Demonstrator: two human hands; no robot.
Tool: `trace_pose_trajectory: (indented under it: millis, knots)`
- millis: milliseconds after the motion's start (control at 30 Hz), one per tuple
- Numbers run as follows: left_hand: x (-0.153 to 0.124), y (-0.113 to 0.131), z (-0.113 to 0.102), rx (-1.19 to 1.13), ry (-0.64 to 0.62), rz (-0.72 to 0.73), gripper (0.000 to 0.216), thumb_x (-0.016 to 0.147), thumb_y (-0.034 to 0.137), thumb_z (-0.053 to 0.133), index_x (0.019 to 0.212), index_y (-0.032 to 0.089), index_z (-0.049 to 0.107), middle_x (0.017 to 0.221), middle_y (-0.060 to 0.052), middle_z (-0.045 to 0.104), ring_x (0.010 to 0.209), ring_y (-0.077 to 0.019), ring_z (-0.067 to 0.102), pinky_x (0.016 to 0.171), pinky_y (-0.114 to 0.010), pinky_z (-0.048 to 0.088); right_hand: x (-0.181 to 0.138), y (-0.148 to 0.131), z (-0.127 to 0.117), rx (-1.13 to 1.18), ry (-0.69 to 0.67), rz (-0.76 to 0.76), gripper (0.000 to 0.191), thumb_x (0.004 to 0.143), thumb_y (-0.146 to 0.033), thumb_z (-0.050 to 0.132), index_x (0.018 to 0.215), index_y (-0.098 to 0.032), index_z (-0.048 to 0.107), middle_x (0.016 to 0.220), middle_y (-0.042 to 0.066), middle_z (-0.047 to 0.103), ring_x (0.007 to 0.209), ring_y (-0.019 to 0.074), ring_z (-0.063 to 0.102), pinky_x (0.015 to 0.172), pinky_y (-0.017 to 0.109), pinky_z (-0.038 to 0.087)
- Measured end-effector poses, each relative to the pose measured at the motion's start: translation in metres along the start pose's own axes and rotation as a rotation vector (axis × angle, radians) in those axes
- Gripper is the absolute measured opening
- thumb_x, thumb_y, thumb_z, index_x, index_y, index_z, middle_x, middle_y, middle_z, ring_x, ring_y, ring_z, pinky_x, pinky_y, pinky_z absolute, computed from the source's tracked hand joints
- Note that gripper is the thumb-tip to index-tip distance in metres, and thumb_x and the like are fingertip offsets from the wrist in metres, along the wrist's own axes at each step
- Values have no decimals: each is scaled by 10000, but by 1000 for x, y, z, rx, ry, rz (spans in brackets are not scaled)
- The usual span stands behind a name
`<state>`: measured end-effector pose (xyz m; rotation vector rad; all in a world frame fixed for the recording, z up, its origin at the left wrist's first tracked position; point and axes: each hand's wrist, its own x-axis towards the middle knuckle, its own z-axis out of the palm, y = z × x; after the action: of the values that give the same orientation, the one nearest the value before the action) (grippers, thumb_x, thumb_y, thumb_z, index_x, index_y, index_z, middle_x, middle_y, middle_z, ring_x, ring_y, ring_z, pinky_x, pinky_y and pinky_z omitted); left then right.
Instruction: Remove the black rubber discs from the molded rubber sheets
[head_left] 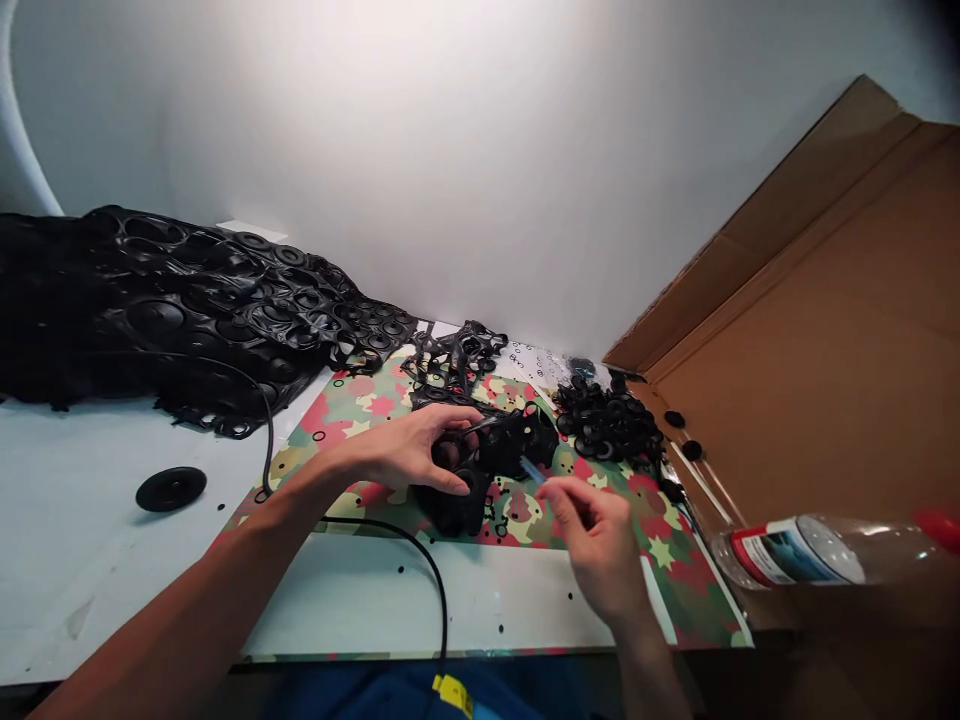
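Note:
My left hand (409, 450) reaches in from the lower left and grips a strip of black moulded rubber parts (510, 445) over a star-patterned mat (675, 560). My right hand (596, 545) is pinched on a thin bluish tool (531, 470) whose tip points at that strip. More black rubber lies under the left fingers (454, 510).
A big heap of black rubber sheets with round shapes (187, 310) fills the left. A pile of small black rings (607, 420) and rubber scrap (454, 355) lie behind the mat. An open cardboard box (825, 340), a plastic bottle (810, 555), a black disc (171, 489) and a black cable (420, 560) are nearby.

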<state>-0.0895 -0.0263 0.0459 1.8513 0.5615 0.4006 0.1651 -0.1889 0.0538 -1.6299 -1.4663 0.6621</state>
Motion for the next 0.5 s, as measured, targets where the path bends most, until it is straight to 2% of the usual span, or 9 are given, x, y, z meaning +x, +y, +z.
trace_pose_trajectory:
  millis: [100,233,367,500]
  knots:
    - [1,-3,-1,-4,-5,18,710,733,436,963,1342,201,683,1113,-53,697,893,-205,648,693,-263,468,-3,-1,19,36,-131,23,502,1074,-603,600,889,-174,784,664,-11,505,611,145,395,549,285,277]
    - [1,-5,1,-55,-6,25,682,722,391,976,1314,204,695,1059,-36,690,848,-184,632,694,-262,479,1,3,25,41,-243,63,516,1075,-614,595,840,-178,740,657,-28,429,625,142,360,555,289,249]
    - [3,-8,2,-67,14,32,695,704,400,995,1299,199,699,1057,-44,718,847,-183,636,701,-267,501,2,4,27,59,-251,58,525,1086,-608,576,845,-170,737,680,-22,452,642,144,377,571,296,253]
    - [3,-9,3,-39,33,25,708,683,401,1009,1285,183,707,1049,-53,731,840,-183,637,700,-272,504,2,4,31,66,-220,41,525,1104,-586,555,885,-160,770,726,-1,539,692,157,430,608,295,305]
